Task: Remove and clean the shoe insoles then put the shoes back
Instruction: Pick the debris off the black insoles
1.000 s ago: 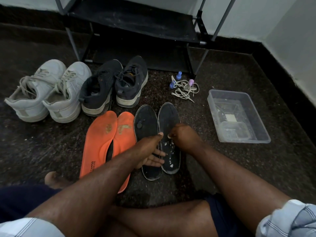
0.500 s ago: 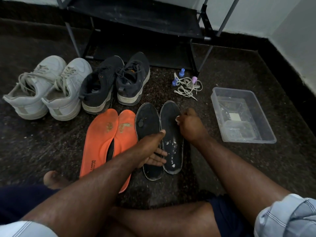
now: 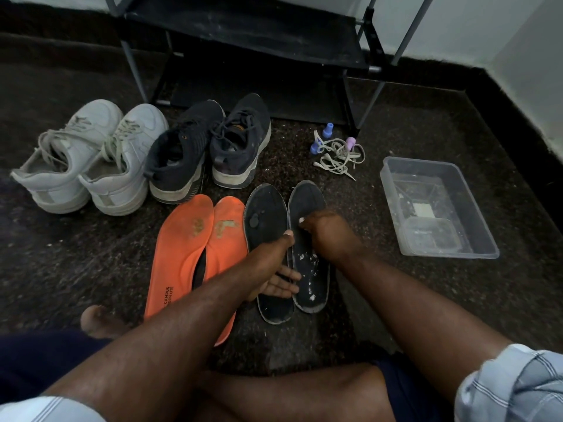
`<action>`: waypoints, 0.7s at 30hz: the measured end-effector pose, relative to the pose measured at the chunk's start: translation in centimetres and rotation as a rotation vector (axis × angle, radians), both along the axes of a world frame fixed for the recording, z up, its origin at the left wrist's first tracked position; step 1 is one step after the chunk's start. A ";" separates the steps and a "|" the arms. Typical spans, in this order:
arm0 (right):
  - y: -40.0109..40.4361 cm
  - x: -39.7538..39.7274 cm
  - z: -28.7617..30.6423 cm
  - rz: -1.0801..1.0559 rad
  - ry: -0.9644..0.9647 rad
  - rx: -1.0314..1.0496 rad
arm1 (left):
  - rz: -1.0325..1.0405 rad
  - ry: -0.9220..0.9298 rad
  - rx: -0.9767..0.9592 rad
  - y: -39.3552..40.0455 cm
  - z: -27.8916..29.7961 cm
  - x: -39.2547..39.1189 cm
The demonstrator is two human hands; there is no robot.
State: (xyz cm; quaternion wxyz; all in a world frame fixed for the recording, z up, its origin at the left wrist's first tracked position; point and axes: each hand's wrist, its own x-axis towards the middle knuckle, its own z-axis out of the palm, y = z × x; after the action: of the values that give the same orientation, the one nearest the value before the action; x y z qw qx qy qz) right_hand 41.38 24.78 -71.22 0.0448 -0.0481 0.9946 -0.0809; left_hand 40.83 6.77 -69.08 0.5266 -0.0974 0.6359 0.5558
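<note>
On the dark floor in front of us, four insoles lie side by side, all of them already out of their shoes: two orange insoles [image 3: 195,254] on the left, overlapping a little, and two black insoles on the right, so the removing part of the task looks done. We hold our left hand [image 3: 274,269] across the left black insole [image 3: 262,214], fingers straight and spread over it and reaching to the edge of its neighbour, thumb up along the seam between the two; it presses rather than grips. Our right hand [image 3: 326,233] sits on the right black insole [image 3: 307,196] near its middle, fingers bunched and curled down against the surface as if rubbing or picking at it, but we cannot tell whether they pinch anything. White flecks are scattered over the heel half of that insole, so we judge its cleaning unfinished. The orange pair shows worn, yellowish patches near the toes, and we cannot say whether they have been cleaned. Beyond the insoles stand the white sneakers [image 3: 88,159] and the dark sneakers [image 3: 210,147], heels toward us, near the black shoe rack [image 3: 243,35] but not on it. Right of us is a clear plastic tub [image 3: 438,208]; loose laces [image 3: 338,156] lie between it and the rack. Left to do, as we judge it: finish cleaning, refit the insoles, return the shoes.
</note>
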 end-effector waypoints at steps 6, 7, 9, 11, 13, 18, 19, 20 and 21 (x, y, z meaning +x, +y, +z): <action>1.3 -0.3 0.3 -0.069 0.033 0.104 | 0.000 0.004 0.002 0.0 -0.1 -0.1; 1.0 -0.2 0.4 -0.052 0.022 0.109 | 0.000 0.004 0.001 0.0 0.0 0.0; 0.1 0.3 0.4 0.026 -0.010 0.059 | -0.001 0.009 -0.002 0.0 0.1 0.0; -0.1 0.7 0.3 0.038 -0.054 0.034 | -0.002 0.010 -0.001 -0.1 0.1 0.0; 0.3 0.9 0.9 -0.092 -0.040 0.120 | 0.001 0.007 0.005 -0.1 0.1 0.1; -1.4 1.6 1.8 -0.143 -0.087 0.144 | 0.001 0.002 0.007 -0.1 0.1 0.1; -1.5 1.8 1.9 -0.121 -0.108 0.119 | -0.003 0.005 0.006 -0.1 0.1 0.0; -1.4 1.8 2.0 -0.120 -0.129 0.104 | -0.006 0.005 0.007 -0.1 0.0 0.0; -0.9 1.7 2.1 -0.144 -0.147 0.108 | -0.007 0.003 0.009 -0.1 0.0 0.0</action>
State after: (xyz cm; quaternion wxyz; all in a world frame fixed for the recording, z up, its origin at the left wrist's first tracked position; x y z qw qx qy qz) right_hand 43.12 23.84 -69.14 0.1141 0.0321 0.9924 -0.0336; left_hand 40.84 6.66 -69.07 0.5279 -0.0920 0.6346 0.5568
